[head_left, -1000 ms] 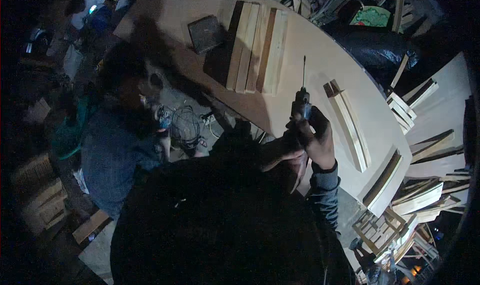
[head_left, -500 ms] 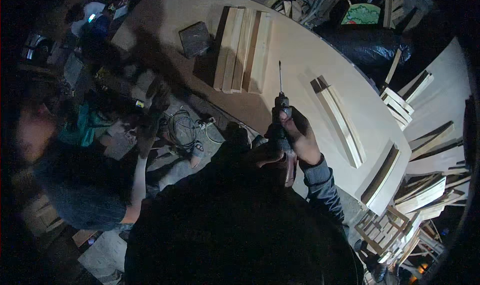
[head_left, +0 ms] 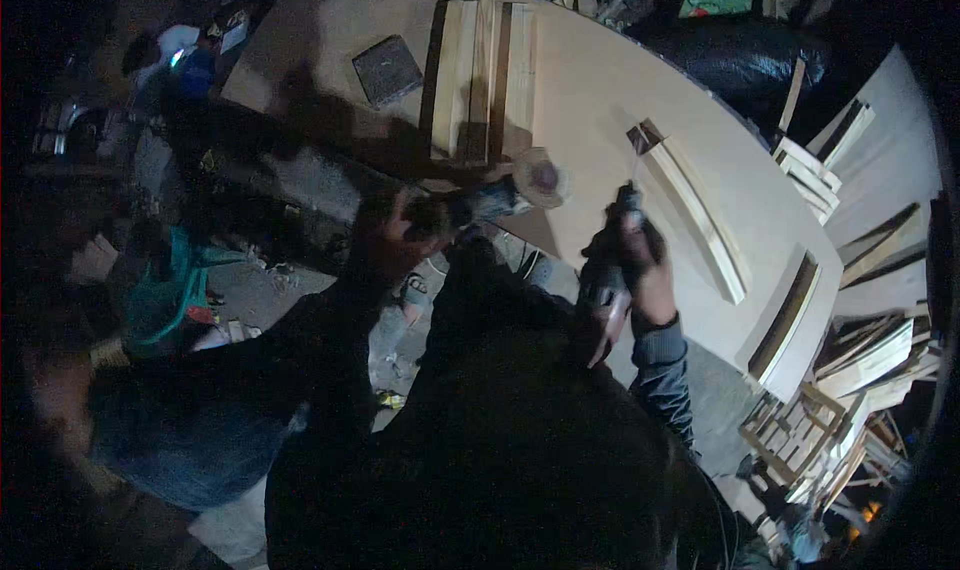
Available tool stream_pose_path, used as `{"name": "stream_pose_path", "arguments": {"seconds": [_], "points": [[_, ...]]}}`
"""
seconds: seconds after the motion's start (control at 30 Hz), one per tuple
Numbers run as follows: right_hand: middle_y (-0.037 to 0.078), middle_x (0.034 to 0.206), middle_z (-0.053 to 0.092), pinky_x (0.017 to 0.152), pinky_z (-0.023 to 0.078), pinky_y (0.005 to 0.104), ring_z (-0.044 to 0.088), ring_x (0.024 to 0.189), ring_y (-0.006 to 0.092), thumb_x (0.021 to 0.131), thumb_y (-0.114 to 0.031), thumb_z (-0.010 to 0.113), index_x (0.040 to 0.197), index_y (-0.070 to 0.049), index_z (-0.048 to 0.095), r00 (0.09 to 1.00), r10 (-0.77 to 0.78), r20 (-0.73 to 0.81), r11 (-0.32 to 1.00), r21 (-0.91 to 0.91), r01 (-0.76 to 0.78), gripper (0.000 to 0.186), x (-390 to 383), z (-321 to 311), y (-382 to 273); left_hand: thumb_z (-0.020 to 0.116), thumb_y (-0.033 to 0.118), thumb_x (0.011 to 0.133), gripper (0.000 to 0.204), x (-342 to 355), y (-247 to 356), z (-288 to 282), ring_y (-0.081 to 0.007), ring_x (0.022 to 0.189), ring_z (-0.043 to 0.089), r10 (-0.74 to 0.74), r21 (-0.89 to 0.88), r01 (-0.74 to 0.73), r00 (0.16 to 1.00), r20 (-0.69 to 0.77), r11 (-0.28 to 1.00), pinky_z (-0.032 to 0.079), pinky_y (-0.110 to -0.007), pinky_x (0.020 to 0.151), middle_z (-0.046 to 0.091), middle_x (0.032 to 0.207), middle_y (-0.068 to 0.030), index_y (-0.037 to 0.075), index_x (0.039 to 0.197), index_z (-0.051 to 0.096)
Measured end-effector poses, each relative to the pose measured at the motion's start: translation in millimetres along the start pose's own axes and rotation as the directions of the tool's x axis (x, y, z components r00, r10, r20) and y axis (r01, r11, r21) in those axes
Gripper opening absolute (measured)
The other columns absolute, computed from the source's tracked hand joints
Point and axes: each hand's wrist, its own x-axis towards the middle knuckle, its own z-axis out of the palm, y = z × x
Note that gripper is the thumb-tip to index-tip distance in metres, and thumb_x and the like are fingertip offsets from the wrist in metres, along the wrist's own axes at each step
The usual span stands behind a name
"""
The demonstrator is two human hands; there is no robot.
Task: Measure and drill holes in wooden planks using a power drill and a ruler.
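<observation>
My right hand (head_left: 657, 275) is wrapped around a power drill (head_left: 606, 295), its nose pointing away over a wide pale board (head_left: 590, 100). The drill's thin bit is blurred. Out to the left, my left hand (head_left: 393, 240) is closed around the body of a dark power tool, which looks like an angle grinder (head_left: 485, 202). Its blurred round disc (head_left: 542, 178) extends over the board's near edge. Beyond the disc lie several wood strips (head_left: 513, 85) side by side, and a dark square block (head_left: 388, 70) is left of them.
Two narrow wood pieces (head_left: 695, 215) and another strip (head_left: 785, 320) lie on the board's right side. Scrap wood (head_left: 870, 370) is heaped at far right. A co-worker in a blue garment (head_left: 190, 460) is close at left. A green bag (head_left: 165, 300) sits on the cluttered floor.
My left hand has come off the drill and swung left, now on the grinder. The drill has moved right and slightly nearer in my right hand. The co-worker appears lower in view.
</observation>
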Motion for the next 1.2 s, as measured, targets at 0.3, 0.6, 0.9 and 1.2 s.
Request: {"name": "stream_pose_path", "arguments": {"seconds": [0.3, 0.6, 0.9, 1.2], "points": [[0.013, 0.086, 0.063, 0.077, 0.057, 0.0408, 0.066, 0.075, 0.0248, 0.102, -0.043, 0.051, 0.122, 0.004, 0.054, 0.92, -0.041, -0.389, 0.986, 0.132, 0.099, 0.051, -40, -14, -3, 0.066, 0.059, 0.088, 0.084, 23, -181, 259, -0.0356, 0.11, 0.058, 0.324, 0.68, -0.179, 0.941, -0.091, 0.711, 0.046, -0.048, 0.101, 0.064, 0.118, -0.0195, 0.002, 0.146, 0.044], [0.013, 0.086, 0.064, 0.07, 0.057, 0.0386, 0.069, 0.079, 0.0279, 0.103, -0.039, 0.051, 0.124, 0.004, 0.054, 0.874, -0.092, -0.477, 0.977, 0.125, 0.171, 0.048, -66, -59, 3, 0.064, 0.053, 0.087, 0.097, 34, -206, 375, -0.0474, 0.135, 0.041, 0.376, 0.187, -0.343, 0.907, -0.188, 0.92, 0.035, -0.058, 0.11, 0.03, 0.156, -0.0267, 0.007, 0.159, 0.018], [0.012, 0.084, 0.064, 0.07, 0.056, 0.0357, 0.068, 0.076, 0.0238, 0.102, -0.041, 0.054, 0.12, 0.003, 0.056, 0.932, -0.066, -0.358, 0.992, 0.079, 0.1, 0.048, -70, -95, -5, 0.055, 0.059, 0.093, 0.086, 56, -136, 390, -0.0461, 0.136, 0.041, 0.411, 0.368, -0.246, 0.772, -0.486, 0.897, 0.04, -0.06, 0.106, 0.034, 0.153, -0.0266, 0.013, 0.158, 0.022], [0.011, 0.082, 0.064, 0.071, 0.055, 0.0362, 0.066, 0.076, 0.0225, 0.101, -0.049, 0.052, 0.121, 0.004, 0.055, 0.974, 0.025, -0.226, 0.998, 0.056, -0.013, 0.056, -63, -109, 5, 0.049, 0.044, 0.102, 0.075, 67, -143, 323, -0.0357, 0.152, 0.01, 0.389, -0.493, -0.185, 0.852, 0.35, 0.85, 0.019, -0.051, 0.121, 0.0, 0.167, -0.0118, 0.028, 0.161, 0.005]]}}
